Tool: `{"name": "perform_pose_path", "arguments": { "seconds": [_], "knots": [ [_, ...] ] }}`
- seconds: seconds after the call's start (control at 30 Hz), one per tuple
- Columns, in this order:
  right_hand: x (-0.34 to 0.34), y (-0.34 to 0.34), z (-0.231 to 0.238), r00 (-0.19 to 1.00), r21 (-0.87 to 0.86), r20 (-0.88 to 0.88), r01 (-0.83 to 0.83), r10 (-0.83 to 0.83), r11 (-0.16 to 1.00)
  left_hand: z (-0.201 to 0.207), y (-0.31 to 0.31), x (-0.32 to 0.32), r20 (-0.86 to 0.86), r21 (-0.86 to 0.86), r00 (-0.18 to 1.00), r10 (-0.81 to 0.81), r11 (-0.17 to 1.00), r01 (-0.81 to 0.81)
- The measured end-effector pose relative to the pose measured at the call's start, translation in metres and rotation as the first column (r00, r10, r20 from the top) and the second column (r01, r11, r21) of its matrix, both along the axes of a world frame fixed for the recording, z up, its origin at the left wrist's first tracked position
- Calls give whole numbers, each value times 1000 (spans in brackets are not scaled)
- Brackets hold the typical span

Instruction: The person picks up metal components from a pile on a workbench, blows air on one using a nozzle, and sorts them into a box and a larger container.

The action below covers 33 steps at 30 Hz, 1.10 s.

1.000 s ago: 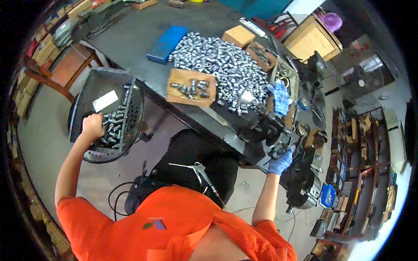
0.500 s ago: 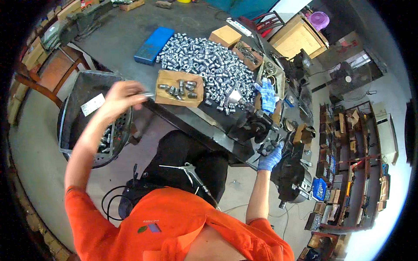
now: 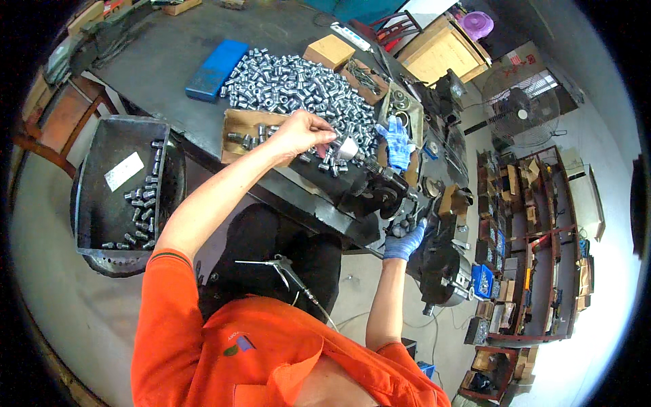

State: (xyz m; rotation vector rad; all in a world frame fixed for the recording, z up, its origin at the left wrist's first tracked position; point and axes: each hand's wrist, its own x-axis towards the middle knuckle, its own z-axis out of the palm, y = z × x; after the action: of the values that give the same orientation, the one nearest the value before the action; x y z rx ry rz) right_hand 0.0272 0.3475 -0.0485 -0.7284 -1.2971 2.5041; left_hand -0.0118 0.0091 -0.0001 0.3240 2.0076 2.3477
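My bare left hand (image 3: pixel 303 138) reaches across the cardboard box (image 3: pixel 229 130), thumb and fingers pinched together beside a pale angled metal piece (image 3: pixel 348 148). What they hold, if anything, I cannot make out among the shiny metal fittings behind. A large heap of short metal fittings (image 3: pixel 291 81) covers the bench beyond the hand. Several darker fittings (image 3: pixel 246 141) lie in the box, partly covered by my hand. My right hand (image 3: pixel 407 242), in a blue glove, is closed around a dark handle part of the bench machine (image 3: pixel 383 197); its fingers are partly hidden.
A black bin (image 3: pixel 102 210) with several fittings and a white card stands left of the bench. A blue case (image 3: pixel 217 70), a wooden block (image 3: pixel 329 51) and a blue glove (image 3: pixel 397 142) lie around the heap. An air blow gun (image 3: pixel 285 268) rests across my lap.
My left hand has swung right, from beside the black bin to over the box near the machine. My right hand stays at the handle. The view has shifted slightly.
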Motion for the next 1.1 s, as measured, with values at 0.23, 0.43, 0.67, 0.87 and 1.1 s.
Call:
{"name": "perform_pose_path", "arguments": {
  "seconds": [0.23,0.43,0.67,0.87,1.1],
  "knots": [
    [-9,23,6,981,66,-174,101,-88,993,4,1,-8,-91,-41,991,-94,995,91],
    [-51,19,63,985,159,-171,-4,32,987,3,-1,-5,-68,-23,995,-78,997,76],
    [-139,41,-6,982,314,-184,102,-44,944,-1,6,-7,-47,52,996,-74,996,76],
    [-98,39,-66,966,22,-107,-235,236,972,-7,1,-8,-56,48,996,-75,996,78],
    [-110,41,-49,972,193,-117,-178,203,965,0,9,-7,-16,11,998,-60,998,60]
  ]
}}
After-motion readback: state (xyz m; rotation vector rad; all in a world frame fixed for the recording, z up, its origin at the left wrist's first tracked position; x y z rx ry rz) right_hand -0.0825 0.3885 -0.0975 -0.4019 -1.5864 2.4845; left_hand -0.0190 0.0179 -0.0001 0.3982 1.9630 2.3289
